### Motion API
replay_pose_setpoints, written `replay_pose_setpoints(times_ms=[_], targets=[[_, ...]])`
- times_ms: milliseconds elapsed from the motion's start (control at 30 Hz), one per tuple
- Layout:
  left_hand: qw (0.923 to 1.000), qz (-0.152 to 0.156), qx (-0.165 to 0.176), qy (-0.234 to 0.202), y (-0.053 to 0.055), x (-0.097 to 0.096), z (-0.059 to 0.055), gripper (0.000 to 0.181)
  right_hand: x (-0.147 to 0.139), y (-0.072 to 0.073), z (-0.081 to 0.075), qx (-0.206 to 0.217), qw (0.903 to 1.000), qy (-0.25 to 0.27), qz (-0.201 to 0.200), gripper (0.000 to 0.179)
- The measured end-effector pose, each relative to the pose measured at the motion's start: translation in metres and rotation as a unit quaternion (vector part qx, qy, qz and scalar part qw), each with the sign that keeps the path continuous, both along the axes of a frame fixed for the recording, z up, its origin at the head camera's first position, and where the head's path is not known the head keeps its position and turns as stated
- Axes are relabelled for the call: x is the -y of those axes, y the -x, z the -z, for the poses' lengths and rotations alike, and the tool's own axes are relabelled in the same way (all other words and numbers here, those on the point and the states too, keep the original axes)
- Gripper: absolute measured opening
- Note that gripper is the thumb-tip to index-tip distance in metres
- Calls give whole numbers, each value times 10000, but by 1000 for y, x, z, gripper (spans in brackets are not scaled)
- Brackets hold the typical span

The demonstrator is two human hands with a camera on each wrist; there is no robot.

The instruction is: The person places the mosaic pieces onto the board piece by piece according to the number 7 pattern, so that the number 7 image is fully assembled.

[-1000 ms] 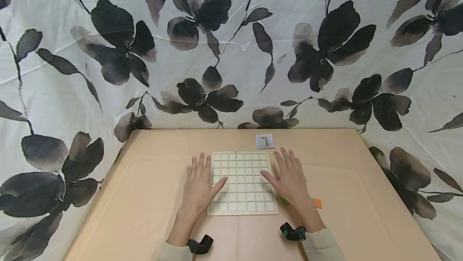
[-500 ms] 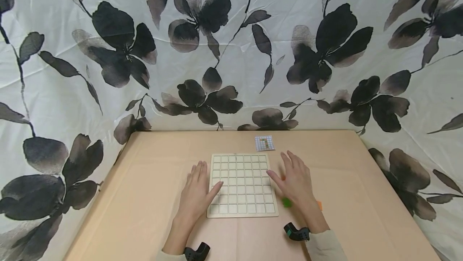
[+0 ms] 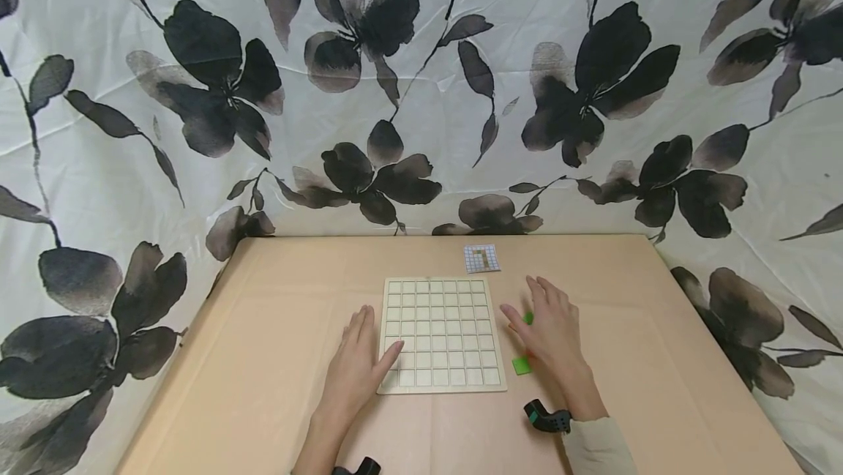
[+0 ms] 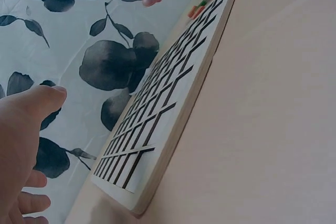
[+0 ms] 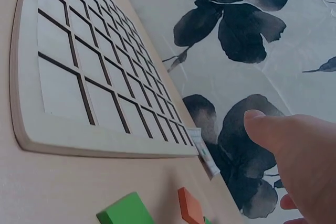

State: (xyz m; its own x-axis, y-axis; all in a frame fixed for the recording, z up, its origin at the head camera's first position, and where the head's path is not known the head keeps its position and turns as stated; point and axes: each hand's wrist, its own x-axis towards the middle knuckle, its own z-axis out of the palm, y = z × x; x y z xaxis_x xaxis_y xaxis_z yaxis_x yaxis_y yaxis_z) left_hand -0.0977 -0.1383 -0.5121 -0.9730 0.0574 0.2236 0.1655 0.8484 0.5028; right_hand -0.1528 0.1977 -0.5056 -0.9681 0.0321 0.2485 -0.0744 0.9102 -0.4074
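Observation:
A pale wooden grid board [image 3: 443, 336] lies flat on the table. My left hand [image 3: 356, 365] is at the board's left side, fingers extended and thumb reaching over its edge; it holds nothing. My right hand [image 3: 552, 328] hovers to the right of the board above some small coloured square tiles, its fingers loosely bent and nothing in its grasp. One green tile [image 3: 522, 365] shows below the right hand's thumb, and another green one [image 3: 529, 318] is partly hidden by that hand. In the right wrist view an orange tile [image 5: 190, 206] stands out beside a green tile.
A small card [image 3: 481, 258] with a blue grid and a brownish pattern lies behind the board's far right corner. The tan table [image 3: 263, 358] stretches out on both sides. A floral cloth [image 3: 421, 94] hangs behind its far edge.
My right hand has moved right, away from the board, uncovering a green tile, and its fingers have bent slightly. My left hand has drawn back a little toward the near side.

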Motion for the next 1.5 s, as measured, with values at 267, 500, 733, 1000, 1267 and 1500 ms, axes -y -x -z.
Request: replay_pose_setpoints(times_ms=[267, 500, 733, 1000, 1267, 1500], targets=[[9995, 36, 226, -231, -11, 0, 11, 91, -9, 4, 6, 169, 9998, 39, 110, 82], [9990, 30, 328, -298, -17, 1, 20, 90, -17, 9, 11, 136, 9995, -23, 281, 77], [9980, 63, 586, -238, -22, 2, 26, 91, -26, 16, 15, 149, 9992, -33, 375, 73], [9996, 213, 138, -79, -25, 3, 34, 89, -31, 22, 23, 358, 9982, 226, 432, 70], [9992, 324, 235, -30, -25, 5, 37, 101, -39, 26, 30, 489, 9970, 438, 399, 61], [9985, 388, 350, 140, -27, 6, 41, 109, -45, 28, 34, 506, 9968, 548, 276, 54]])
